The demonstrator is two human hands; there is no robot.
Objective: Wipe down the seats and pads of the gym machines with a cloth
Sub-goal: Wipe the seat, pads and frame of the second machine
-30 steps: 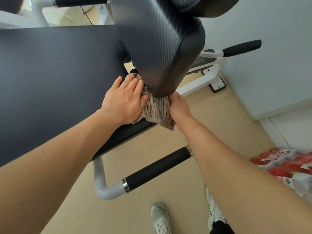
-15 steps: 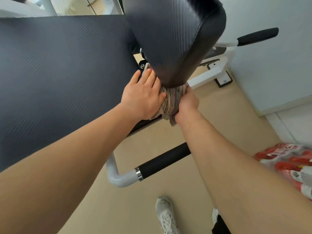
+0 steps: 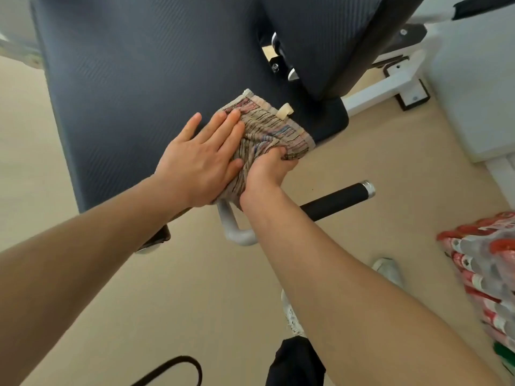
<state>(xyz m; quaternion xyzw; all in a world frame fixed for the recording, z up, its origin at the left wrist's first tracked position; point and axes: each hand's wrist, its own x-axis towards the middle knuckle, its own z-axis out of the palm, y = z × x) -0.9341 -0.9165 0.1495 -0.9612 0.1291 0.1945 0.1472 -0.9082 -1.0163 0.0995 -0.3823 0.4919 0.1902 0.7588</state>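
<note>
Striped cloth [image 3: 267,132] lies spread on the near right corner of the dark seat pad [image 3: 145,79]. The left hand [image 3: 200,160] presses flat on it, fingers wide; the right hand [image 3: 267,168] pinches its bunched edge. No wet trace shows what is done, but the pad's far side and the upright pad [image 3: 334,37] seemingly remain.

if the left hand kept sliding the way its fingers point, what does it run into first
The left hand lies flat, fingers aimed up and right across the seat pad. Straight on, it would first cross the striped cloth, then probably meet the upper pad, though depth is unclear.
</note>
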